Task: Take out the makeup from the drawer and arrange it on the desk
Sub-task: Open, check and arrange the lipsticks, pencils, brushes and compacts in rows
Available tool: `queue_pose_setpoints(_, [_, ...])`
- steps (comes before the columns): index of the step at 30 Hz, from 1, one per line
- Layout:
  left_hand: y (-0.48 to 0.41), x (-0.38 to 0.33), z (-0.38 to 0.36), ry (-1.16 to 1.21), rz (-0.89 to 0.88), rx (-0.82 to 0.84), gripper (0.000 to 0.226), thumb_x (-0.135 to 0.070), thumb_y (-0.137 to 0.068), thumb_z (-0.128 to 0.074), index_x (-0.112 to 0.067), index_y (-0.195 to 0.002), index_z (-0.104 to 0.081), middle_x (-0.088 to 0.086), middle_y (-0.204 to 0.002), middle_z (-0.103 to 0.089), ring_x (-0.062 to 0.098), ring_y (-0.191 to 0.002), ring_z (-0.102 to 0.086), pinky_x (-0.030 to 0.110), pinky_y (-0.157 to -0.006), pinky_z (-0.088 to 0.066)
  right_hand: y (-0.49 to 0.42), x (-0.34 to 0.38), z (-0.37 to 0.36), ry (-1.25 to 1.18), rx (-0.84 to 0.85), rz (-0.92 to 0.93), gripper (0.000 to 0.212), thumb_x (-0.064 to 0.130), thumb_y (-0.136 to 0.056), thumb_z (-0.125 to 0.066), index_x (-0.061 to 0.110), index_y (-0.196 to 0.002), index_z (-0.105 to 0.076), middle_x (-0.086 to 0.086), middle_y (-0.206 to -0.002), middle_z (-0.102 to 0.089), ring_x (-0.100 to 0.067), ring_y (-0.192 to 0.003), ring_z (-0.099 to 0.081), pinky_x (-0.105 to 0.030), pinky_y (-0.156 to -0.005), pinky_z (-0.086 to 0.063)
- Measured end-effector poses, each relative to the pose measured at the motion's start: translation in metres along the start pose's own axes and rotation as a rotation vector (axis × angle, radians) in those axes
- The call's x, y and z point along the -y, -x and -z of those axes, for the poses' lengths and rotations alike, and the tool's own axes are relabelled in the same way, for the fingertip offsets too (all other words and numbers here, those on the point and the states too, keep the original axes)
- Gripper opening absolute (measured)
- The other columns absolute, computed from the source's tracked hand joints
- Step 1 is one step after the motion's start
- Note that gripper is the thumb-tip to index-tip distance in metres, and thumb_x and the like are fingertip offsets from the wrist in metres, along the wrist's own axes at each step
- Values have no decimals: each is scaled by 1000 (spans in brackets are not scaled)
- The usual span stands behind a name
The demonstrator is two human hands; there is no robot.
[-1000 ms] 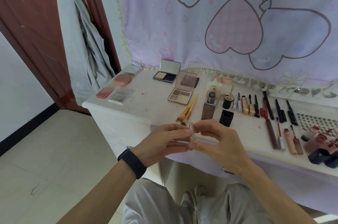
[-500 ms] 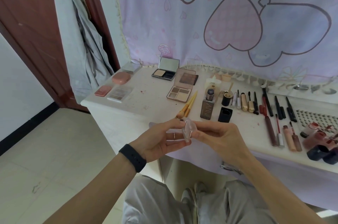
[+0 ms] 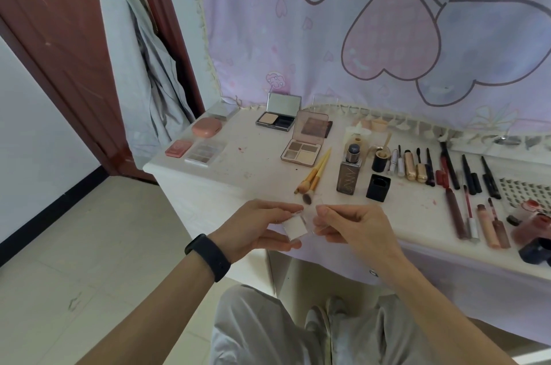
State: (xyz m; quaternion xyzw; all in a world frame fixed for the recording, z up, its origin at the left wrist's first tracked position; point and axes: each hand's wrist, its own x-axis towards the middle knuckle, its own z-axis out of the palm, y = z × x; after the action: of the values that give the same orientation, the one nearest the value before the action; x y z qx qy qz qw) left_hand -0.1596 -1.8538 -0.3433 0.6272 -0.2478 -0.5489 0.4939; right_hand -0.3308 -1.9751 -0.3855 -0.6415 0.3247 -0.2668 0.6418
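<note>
Now the left hand pinches a small clear case from nine o'clock, the right hand from three o'clock.

A pink heart curtain hangs beside a brown door.

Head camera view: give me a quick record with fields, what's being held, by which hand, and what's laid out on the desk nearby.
held item: small clear case with a white pan, lid looks open
left hand: grips the pan side; black wristband on the wrist
right hand: pinches the clear lid side
position: at the near edge of the desk, not set down
nearest on desk: yellow-handled brushes, foundation bottle, black cap
further back: open eyeshadow palette
</note>
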Motion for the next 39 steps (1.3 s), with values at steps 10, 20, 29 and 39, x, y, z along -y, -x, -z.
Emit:
queue_pose_setpoints(10, [-12, 25, -9, -1030, -437, -227, 65, -31, -82, -73, -29, -143, -52, -18, -103, -42, 7, -91, -54, 24, -88, -51, 1, -4, -6, -56, -19, -101, 22, 23, -93, -68, 12, -110, -75, -2, -91, -79, -19, -86, -76, -29, -76, -61])
queue_pose_setpoints(20, [-12, 24, -5, -1214, -576, -403, 62, -44, -84, -70, -34, -142, -50, -11, -98, -47, 7, -95, -31, 16, -82, -31, -4, 1, -16, 79, 14, 31, 26, 39, -90, -69, 25, -110, -77, 5, -92, -78, -15, -90, -72, -38, -87, -60])
queue_pose_setpoints(29, [-29, 8, 14, -805, -404, -577, 57, -42, -74, -81, -30, -127, -64, -10, -109, -57, 9, -96, -59, 23, -85, -49, 0, -27, -10, 795, -232, 479, 23, 31, -97, -62, 23, -116, -72, 14, -107, -69, 2, -98, -57, -8, -85, -40])
queue_pose_setpoints(39, [-91, -5, 4, -877, -247, -721, 56, -46, -79, -72, -20, -128, -63, 7, -122, -58, 26, -109, -58, 34, -92, -49, -5, -72, 9, 1073, -295, 673, 38, 36, -91, -57, 16, -121, -70, 1, -124, -66, -17, -110, -61, -33, -91, -56])
